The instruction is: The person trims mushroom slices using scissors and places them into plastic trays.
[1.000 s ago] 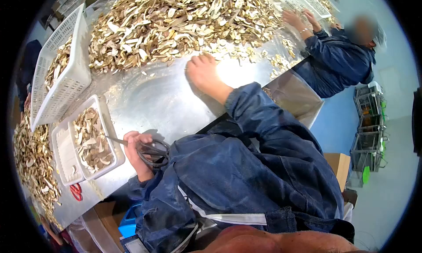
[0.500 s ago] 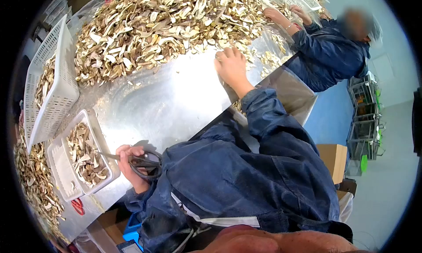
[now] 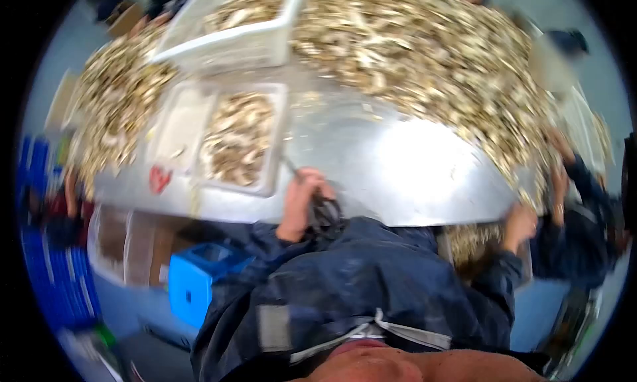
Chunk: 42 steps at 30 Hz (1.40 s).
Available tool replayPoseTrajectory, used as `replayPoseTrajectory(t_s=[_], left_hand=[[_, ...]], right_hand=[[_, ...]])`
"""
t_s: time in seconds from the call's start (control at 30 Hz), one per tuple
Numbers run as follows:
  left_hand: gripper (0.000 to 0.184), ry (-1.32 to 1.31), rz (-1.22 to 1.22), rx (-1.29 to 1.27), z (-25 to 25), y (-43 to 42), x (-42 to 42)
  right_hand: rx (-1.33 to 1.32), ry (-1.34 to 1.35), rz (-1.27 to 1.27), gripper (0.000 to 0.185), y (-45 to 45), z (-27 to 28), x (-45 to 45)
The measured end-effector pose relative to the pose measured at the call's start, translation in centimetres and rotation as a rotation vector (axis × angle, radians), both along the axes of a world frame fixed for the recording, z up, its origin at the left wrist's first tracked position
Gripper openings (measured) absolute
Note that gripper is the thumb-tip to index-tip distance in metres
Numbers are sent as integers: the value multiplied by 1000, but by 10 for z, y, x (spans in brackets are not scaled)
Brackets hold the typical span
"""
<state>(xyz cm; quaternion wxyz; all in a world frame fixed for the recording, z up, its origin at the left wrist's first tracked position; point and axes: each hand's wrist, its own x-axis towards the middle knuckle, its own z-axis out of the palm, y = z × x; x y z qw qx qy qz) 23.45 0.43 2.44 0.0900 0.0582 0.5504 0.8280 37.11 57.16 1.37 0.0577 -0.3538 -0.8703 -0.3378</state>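
Head — scissors (image 3: pixel 326 217) in left hand (image 3: pixel 302 199)

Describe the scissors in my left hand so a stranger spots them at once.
On the metal table, find the low white tray of mushroom slices. Just right of it, your left hand holds the scissors, their blade pointing toward the tray. Their dark handles set them apart from the red loops on the table left of that tray.

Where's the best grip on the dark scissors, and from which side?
Probably the handle loops, coming from the right: they stick out on that side of the left hand, while the blade points the other way, toward the tray of slices. Motion blur hides how far the loops are spread.
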Motion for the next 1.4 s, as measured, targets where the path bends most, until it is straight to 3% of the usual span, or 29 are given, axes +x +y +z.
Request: replayPoseTrajectory(t_s=[0.03, 0.1, 0.17, 0.2, 0.3, 0.4, 0.53, 0.67, 0.77, 0.8, 0.9, 1.0, 1.1, 1.23, 1.4], left_hand=[[20, -85, -22, 138, -4, -2, 1], [22, -94, -20, 147, -8, -6, 0], [25, -102, -40, 168, -8, -4, 1], [19, -108, -31, 209, -6, -3, 2], [26, -93, -29, 166, -8, -3, 3], [25, -89, -29, 143, -6, -5, 3], [25, -105, -30, 170, -9, -4, 3], [25, -101, -47, 173, -7, -5, 1], [26, -101, -56, 174, -7, -4, 0], [26, -102, -61, 170, -7, -4, 0], [18, -98, -56, 202, -9, -2, -1], [18, -81, -50, 209, -11, -1, -1], [19, -81, -23, 206, -12, -2, 1], [21, -68, -22, 173, -10, -1, 3], [26, -86, -18, 161, -7, -2, 3]], right_hand=[[134, 266, -134, 31, 7, -16, -9], [103, 361, 36, 39, 17, -19, -15], [-60, 347, 103, 40, 30, -27, -34], [-138, 340, 127, 41, 32, -28, -40], [-263, 340, 10, 37, -1, -12, -57], [-276, 337, 25, 33, 32, -26, -46], [-8, 377, 201, 28, 86, -66, 0], [-237, 293, -183, 24, 68, -50, 42], [-102, 375, -61, 21, 67, -43, 55], [-96, 294, 83, 22, 87, -50, 55], [-139, 411, 281, 24, 89, -53, 22], [-253, 501, 320, 25, 71, -56, -13], [-310, 524, 255, 27, 52, -50, -29], [-186, 452, 274, 25, 55, -50, -23], [-214, 395, 22, 22, 50, -41, -3]])
